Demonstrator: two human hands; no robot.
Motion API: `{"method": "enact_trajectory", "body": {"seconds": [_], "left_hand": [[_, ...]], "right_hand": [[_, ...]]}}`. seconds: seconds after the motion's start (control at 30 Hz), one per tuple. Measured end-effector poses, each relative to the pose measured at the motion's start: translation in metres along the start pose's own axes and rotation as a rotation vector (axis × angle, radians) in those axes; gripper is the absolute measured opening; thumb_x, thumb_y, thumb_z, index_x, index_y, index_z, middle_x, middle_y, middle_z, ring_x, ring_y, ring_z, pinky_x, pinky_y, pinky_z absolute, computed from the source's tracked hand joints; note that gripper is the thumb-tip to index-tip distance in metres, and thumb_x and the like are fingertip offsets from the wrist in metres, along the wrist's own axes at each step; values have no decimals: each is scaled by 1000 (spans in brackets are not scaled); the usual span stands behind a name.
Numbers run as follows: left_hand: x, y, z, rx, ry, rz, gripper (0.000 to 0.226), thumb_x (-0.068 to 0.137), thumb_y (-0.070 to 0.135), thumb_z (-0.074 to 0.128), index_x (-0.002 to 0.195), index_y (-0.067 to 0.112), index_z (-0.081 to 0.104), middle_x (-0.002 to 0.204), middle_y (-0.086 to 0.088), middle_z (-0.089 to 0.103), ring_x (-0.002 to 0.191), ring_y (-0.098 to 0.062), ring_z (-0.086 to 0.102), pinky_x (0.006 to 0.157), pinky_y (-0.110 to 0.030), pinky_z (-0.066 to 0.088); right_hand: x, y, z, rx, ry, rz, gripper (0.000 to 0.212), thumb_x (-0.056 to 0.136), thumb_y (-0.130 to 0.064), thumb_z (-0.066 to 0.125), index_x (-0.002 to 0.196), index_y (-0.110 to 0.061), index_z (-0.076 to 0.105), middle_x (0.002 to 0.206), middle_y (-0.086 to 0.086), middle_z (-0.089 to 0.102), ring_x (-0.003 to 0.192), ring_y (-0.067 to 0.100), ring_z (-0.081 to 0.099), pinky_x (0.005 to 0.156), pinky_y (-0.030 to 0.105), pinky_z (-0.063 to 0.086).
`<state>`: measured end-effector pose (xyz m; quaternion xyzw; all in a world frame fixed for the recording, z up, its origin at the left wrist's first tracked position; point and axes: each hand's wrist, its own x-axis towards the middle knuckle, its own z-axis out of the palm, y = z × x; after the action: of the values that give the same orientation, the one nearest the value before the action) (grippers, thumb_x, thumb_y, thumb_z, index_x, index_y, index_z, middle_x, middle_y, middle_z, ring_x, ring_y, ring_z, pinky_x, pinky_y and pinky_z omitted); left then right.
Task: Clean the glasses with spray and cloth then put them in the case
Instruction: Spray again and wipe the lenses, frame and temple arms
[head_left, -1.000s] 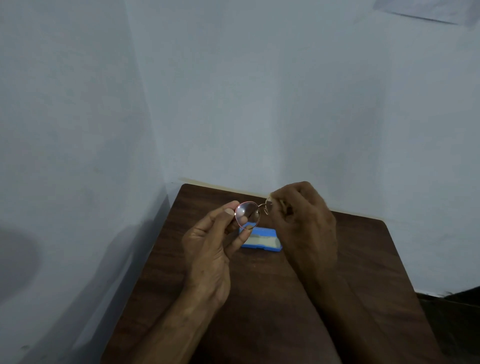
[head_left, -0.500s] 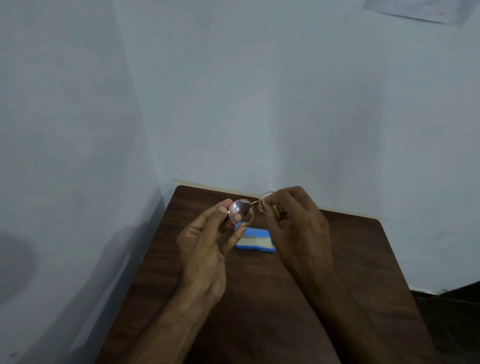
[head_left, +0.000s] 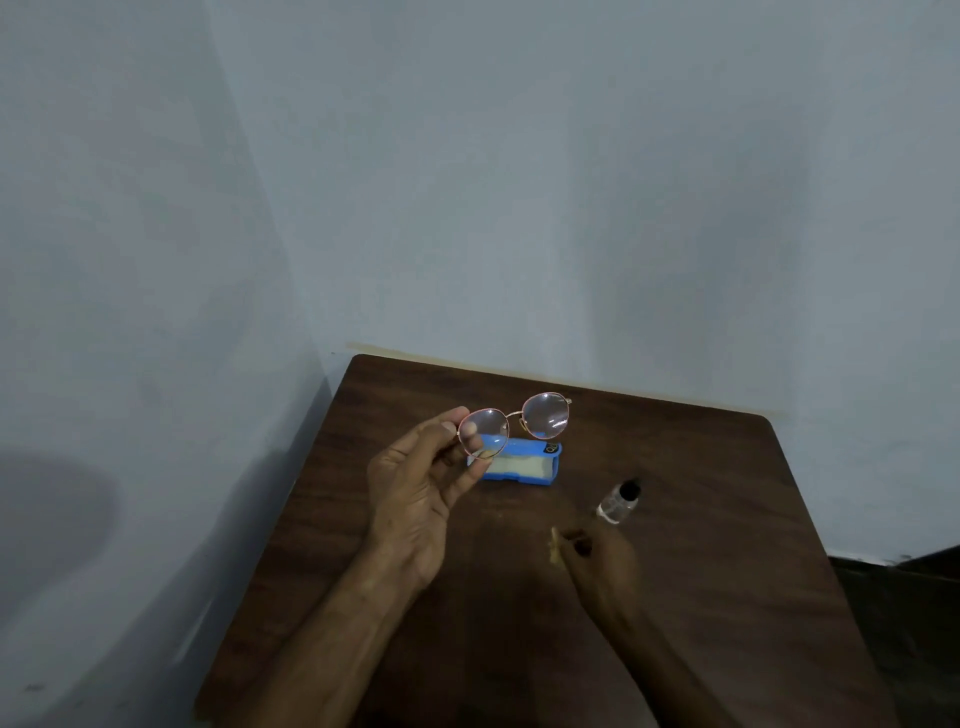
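Dark wooden table (head_left: 727, 545) in a wall corner. My left hand (head_left: 415, 499) pinches one lens rim of the glasses (head_left: 545, 415), raised above the open case (head_left: 519, 466). My right hand (head_left: 602, 564), blurred, pinches the cloth (head_left: 555, 545); the spray bottle (head_left: 618, 501) stands just beyond those fingers. Wiping looks finished. Next move: fold the arms for casing.
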<state>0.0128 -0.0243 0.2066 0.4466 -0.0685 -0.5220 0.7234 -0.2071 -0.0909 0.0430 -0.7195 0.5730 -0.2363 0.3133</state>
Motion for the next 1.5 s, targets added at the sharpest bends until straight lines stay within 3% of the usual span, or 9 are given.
{"method": "enact_trajectory", "body": {"seconds": [0.33, 0.43, 0.53, 0.67, 0.83, 0.97, 1.1, 1.33, 1.5], "left_hand": [[-2, -26, 1, 174, -15, 43, 18, 98, 4, 62, 103, 7, 79, 90, -11, 79, 90, -22, 79, 78, -35, 67], [-6, -31, 5, 192, -27, 50, 24, 99, 1, 60, 97, 9, 81, 86, -10, 79, 84, -19, 80, 81, -37, 67], [-8, -33, 11, 202, -52, 54, 30, 99, -2, 59, 90, 13, 84, 88, -12, 80, 83, -18, 80, 78, -35, 68], [-8, -33, 15, 283, -128, 112, 37, 99, -6, 57, 85, 14, 85, 90, -15, 80, 82, -21, 79, 73, -31, 67], [-2, -23, 22, 432, -262, 262, 30, 95, -4, 66, 84, 16, 85, 93, -9, 82, 91, -19, 79, 79, -31, 66], [-4, -12, 32, 641, -352, 485, 23, 92, -5, 66, 90, 12, 80, 91, 3, 83, 91, -9, 77, 78, -18, 59], [-7, -14, 33, 665, -345, 615, 13, 90, 2, 66, 96, 12, 71, 96, 1, 82, 107, -22, 77, 85, -23, 60], [-17, -41, 40, 538, -206, 616, 35, 88, 3, 76, 120, 13, 66, 114, -6, 81, 113, -23, 76, 93, -29, 62], [-18, -59, 46, 402, -154, 445, 26, 89, 8, 73, 115, 9, 74, 114, -7, 81, 109, -26, 78, 78, -32, 67]], "right_hand": [[-6, 88, 43, -174, -205, 182, 23, 94, -40, 62, 74, -28, 64, 74, -9, 70, 68, 5, 66, 70, 41, 58], [-7, 80, 33, -156, -226, 140, 20, 95, -29, 67, 75, -28, 67, 72, -8, 70, 65, 2, 66, 63, 26, 56], [-4, 53, 14, 85, -147, 170, 18, 98, -19, 67, 81, -24, 70, 72, -10, 69, 69, -8, 66, 60, 11, 45], [17, -8, -36, 616, -28, 246, 22, 103, -24, 60, 94, -18, 78, 83, 7, 76, 70, 18, 66, 59, 31, 52], [32, -80, -109, 1070, -175, 131, 36, 104, -28, 53, 107, 1, 75, 101, 23, 74, 66, 19, 64, 52, 31, 50], [33, -95, -130, 1067, -145, -18, 29, 100, -13, 57, 108, 11, 70, 95, 22, 70, 69, 21, 62, 51, 29, 52], [32, -96, -143, 955, -83, -153, 17, 98, -4, 61, 106, 6, 72, 98, 27, 72, 83, 25, 70, 62, 30, 59], [31, -87, -154, 728, 134, -361, 16, 97, -2, 64, 109, 2, 75, 95, 12, 78, 90, 29, 75, 82, 37, 61], [32, -78, -154, 726, 187, -386, 18, 96, -2, 67, 111, 0, 76, 98, 12, 78, 91, 31, 75, 85, 46, 61]]}}
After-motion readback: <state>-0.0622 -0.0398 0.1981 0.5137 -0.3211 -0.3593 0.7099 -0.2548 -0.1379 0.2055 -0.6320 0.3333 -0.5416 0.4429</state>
